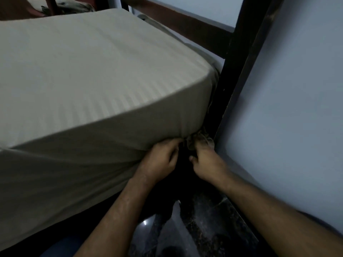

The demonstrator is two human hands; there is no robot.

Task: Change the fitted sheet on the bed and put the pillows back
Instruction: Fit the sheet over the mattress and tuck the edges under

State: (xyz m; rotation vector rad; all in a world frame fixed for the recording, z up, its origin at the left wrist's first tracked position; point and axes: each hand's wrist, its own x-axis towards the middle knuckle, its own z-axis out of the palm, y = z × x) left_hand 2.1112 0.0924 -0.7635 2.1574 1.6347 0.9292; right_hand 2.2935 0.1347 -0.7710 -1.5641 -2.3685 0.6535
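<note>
Gripping fitted sheet [104, 75] corner: left hand [159, 160], right hand [206, 162]

Striped beige fitted sheet [96, 71] stretched over the bed's mattress corner.

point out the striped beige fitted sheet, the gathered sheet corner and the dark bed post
striped beige fitted sheet [96, 71]: head view, flat top surface
gathered sheet corner [192, 141]: head view, bunched hem between the hands
dark bed post [239, 58]: head view, upright's mid-length
</note>
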